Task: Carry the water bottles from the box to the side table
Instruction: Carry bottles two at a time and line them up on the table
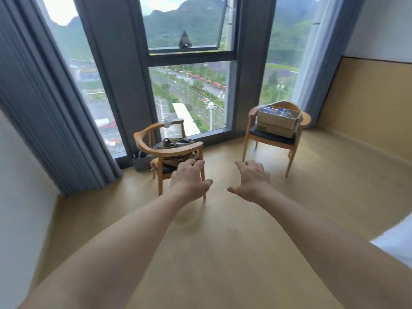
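A cardboard box (pixel 276 123) sits on the seat of a wooden chair (pixel 270 141) at the right, by the window. Water bottles (pixel 279 112) with blue labels show over its open top. Both my arms reach forward over the floor. My left hand (pixel 190 179) is empty with fingers spread, in front of the left chair. My right hand (pixel 250 180) is also empty and spread, well short of the box and to its lower left. No side table is in view.
A second wooden chair (pixel 169 152) at the left holds a bag and clothes (pixel 176 143). A grey paper bag (pixel 141 161) stands on the floor behind it. Grey curtains (pixel 44 108) flank tall windows. A white bed corner (pixel 396 239) shows at the right edge.
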A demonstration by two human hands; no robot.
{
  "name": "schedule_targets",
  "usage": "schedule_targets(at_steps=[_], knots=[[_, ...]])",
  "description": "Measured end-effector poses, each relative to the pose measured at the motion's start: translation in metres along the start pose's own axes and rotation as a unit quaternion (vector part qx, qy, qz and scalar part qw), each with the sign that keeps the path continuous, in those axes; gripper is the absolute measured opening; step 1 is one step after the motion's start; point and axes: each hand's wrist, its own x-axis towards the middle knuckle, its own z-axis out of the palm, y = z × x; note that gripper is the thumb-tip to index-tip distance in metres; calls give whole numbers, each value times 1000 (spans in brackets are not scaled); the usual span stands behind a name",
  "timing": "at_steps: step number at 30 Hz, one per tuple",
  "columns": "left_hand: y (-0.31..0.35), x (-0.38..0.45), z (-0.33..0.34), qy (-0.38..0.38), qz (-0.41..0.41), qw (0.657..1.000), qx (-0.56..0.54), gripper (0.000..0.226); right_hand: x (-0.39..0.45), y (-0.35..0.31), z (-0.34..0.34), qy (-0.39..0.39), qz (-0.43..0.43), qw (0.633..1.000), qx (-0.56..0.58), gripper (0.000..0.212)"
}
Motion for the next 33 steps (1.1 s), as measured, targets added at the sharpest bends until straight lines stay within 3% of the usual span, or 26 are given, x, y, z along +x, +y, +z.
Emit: schedule_targets(at_steps=[8,19,27,33], knots=[[64,128,68,-45,77,996,-10,72,75,92,15,10,95,995,-1,85],[128,378,132,-80,194,978,-5,73,275,174,21,11,197,980,-12,78],[173,505,189,-126,233,964,-17,71,387,237,41,-33,243,969,-16,72],[212,610,239,-118,229,966,-5,72,484,297,63,-32,237,971,-12,74]])
